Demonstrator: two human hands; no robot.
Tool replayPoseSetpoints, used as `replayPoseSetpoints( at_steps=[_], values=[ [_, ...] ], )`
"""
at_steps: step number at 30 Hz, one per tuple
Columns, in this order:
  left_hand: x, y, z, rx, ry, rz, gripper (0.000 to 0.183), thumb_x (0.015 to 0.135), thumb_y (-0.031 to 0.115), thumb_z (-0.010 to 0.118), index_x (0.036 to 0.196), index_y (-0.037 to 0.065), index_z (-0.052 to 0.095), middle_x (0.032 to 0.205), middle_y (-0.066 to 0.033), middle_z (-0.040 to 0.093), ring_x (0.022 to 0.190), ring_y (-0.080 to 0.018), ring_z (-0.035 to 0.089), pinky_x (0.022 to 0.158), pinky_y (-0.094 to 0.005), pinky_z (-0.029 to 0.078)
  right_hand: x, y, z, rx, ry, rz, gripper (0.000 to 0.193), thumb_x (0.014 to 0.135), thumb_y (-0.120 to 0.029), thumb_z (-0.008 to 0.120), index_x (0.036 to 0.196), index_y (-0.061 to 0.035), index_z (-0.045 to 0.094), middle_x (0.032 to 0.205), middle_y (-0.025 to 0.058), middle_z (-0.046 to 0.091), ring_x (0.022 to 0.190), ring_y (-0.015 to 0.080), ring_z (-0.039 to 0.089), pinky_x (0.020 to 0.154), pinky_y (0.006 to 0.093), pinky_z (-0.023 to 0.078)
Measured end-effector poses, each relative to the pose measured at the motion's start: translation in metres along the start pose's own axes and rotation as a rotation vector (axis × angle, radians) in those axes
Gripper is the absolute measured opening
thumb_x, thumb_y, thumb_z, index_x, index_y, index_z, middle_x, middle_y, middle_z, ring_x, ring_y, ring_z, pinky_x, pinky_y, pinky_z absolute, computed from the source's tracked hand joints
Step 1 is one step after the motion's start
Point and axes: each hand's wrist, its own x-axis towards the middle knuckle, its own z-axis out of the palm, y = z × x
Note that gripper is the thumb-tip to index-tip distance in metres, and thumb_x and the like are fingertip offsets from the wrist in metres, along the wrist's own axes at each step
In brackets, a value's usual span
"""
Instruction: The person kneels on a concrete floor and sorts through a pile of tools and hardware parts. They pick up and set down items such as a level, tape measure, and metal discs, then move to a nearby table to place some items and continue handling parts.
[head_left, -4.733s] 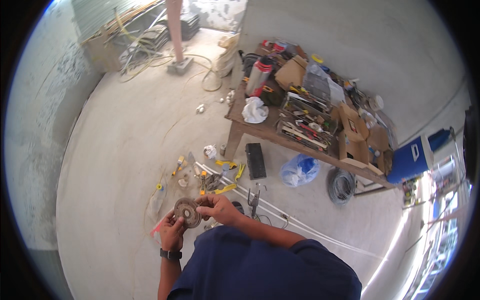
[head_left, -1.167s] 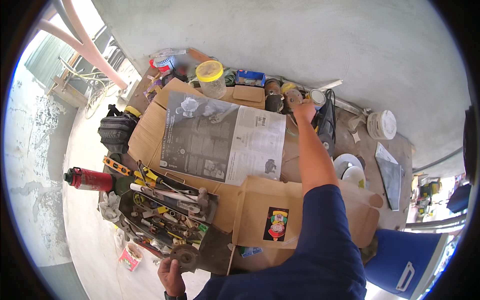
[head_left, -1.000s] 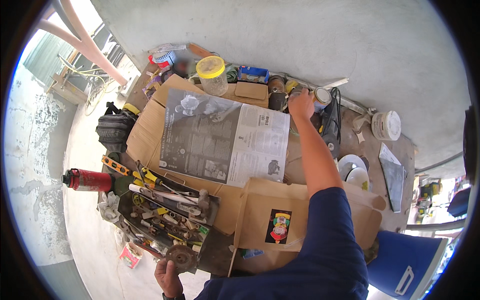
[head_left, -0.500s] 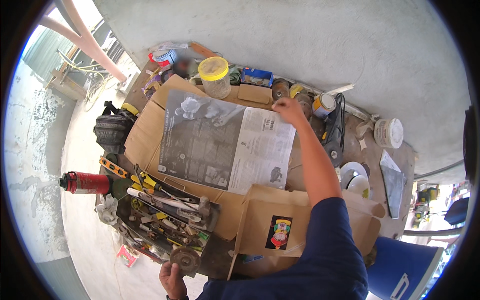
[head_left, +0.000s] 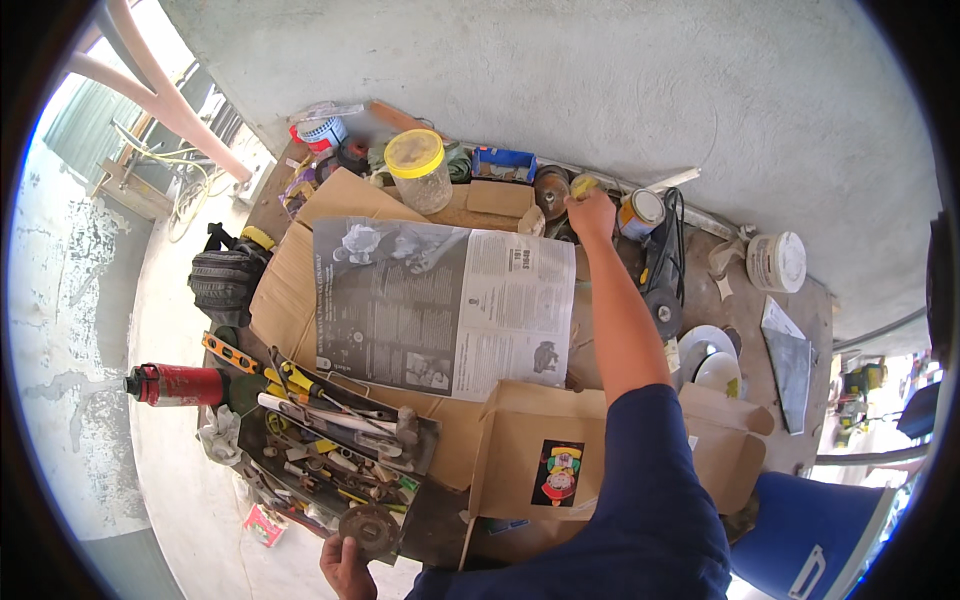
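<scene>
At the lower left, my left hand (head_left: 347, 572) pinches the edge of a worn, brown round disc with a centre hole (head_left: 371, 531), beside the metal tool tray (head_left: 425, 450). My right arm stretches to the back of the table. There my right hand (head_left: 592, 214) is closed, its fingers down among round discs; what they grip is hidden. A rusty disc (head_left: 550, 190) and a yellowish round piece (head_left: 584, 185) are close to it. A printed newspaper sheet (head_left: 440, 310) lies spread on flattened cardboard (head_left: 285, 280), left of my right forearm.
A clear jar with a yellow lid (head_left: 417, 170), a blue box (head_left: 503, 163) and a paint can (head_left: 642, 212) line the back. An angle grinder (head_left: 662, 290) is right of my arm. An open cardboard box (head_left: 540, 430) stands in front, a blue cooler (head_left: 810, 530) at lower right.
My right hand has left the newspaper's far right corner and moved to the discs behind it. The sheet now lies slightly further left. My left hand keeps the disc.
</scene>
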Motion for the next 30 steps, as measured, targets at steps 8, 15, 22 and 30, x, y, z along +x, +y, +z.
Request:
replayPoseSetpoints(
  at_steps=[8, 15, 22, 30],
  values=[
    [-0.002, -0.011, -0.003, -0.058, -0.001, 0.01, 0.035, 0.105, 0.021, 0.054, 0.121, -0.008, 0.066, 0.112, -0.0175, 0.072, 0.098, -0.0251, 0.071, 0.086, -0.0373, 0.06, -0.004, 0.003, 0.041, 0.065, 0.116, -0.018, 0.038, 0.078, -0.026, 0.086, 0.102, -0.0009, 0.07, 0.094, 0.0235, 0.075, 0.093, 0.0397, 0.074, 0.084, 0.0468, 0.057],
    [0.005, -0.024, -0.012, -0.075, 0.002, -0.006, 0.034, 0.106, 0.019, 0.054, 0.121, -0.009, 0.065, 0.111, -0.0179, 0.072, 0.096, -0.0252, 0.072, 0.083, -0.037, 0.061, 0.001, 0.025, 0.037, 0.169, 0.155, 0.008, 0.033, 0.079, -0.022, 0.085, 0.105, -0.0043, 0.075, 0.091, 0.0176, 0.077, 0.085, 0.0321, 0.075, 0.082, 0.0413, 0.057],
    [0.0, -0.002, 0.002, 0.021, 0.022, -0.005, 0.035, 0.106, 0.025, 0.056, 0.118, -0.006, 0.067, 0.106, -0.0118, 0.072, 0.092, -0.019, 0.068, 0.079, -0.0332, 0.058, 0.018, 0.04, 0.008, 0.939, 0.005, 0.235, 0.028, 0.089, -0.021, 0.082, 0.101, 0.0031, 0.076, 0.079, 0.005, 0.071, 0.069, 0.0107, 0.063, 0.061, 0.0283, 0.053],
    [0.004, -0.009, 0.001, -0.244, 0.017, 0.088, 0.023, 0.103, 0.016, 0.064, 0.11, -0.006, 0.066, 0.099, -0.0113, 0.072, 0.087, -0.0179, 0.069, 0.079, -0.0332, 0.059, 0.014, -0.001, -0.069, 0.849, -0.08, 0.262, 0.033, 0.096, -0.029, 0.076, 0.102, 0.0032, 0.072, 0.077, 0.0023, 0.064, 0.061, 0.011, 0.056, 0.053, 0.0284, 0.05]
  ],
)
